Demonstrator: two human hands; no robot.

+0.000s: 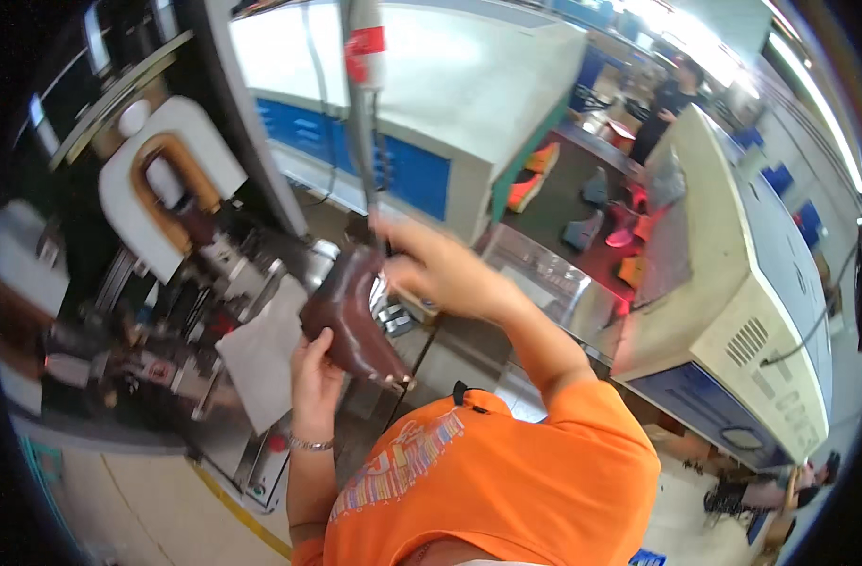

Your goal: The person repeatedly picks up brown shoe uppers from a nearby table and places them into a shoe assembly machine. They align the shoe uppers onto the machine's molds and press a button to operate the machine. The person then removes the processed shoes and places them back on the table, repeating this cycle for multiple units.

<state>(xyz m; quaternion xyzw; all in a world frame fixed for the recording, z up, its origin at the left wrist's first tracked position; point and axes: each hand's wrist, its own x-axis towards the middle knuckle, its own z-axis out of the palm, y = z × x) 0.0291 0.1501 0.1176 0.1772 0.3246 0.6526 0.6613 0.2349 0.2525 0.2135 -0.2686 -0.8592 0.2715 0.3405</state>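
A glossy dark brown leather boot (348, 316) is tilted in front of me, with small pale bits along its lower end. My left hand (316, 373) grips its lower left side, the thumb against the leather. Motion smears my right hand (440, 269), which is at the boot's upper right edge; its fingers are bent, and I cannot make out what is in them. Just above that hand a grey hanging rod (363, 123) with a red and white band comes down. Beside the boot on the left lies a white sheet (261, 354).
A machine with a white U-shaped pad (171, 174) stands at left. Behind is a white-topped cabinet (431, 66) with blue panels. To the right, a conveyor (572, 174) carries colourful shoe parts beside a cream machine (723, 283). Two people (671, 104) are farther off.
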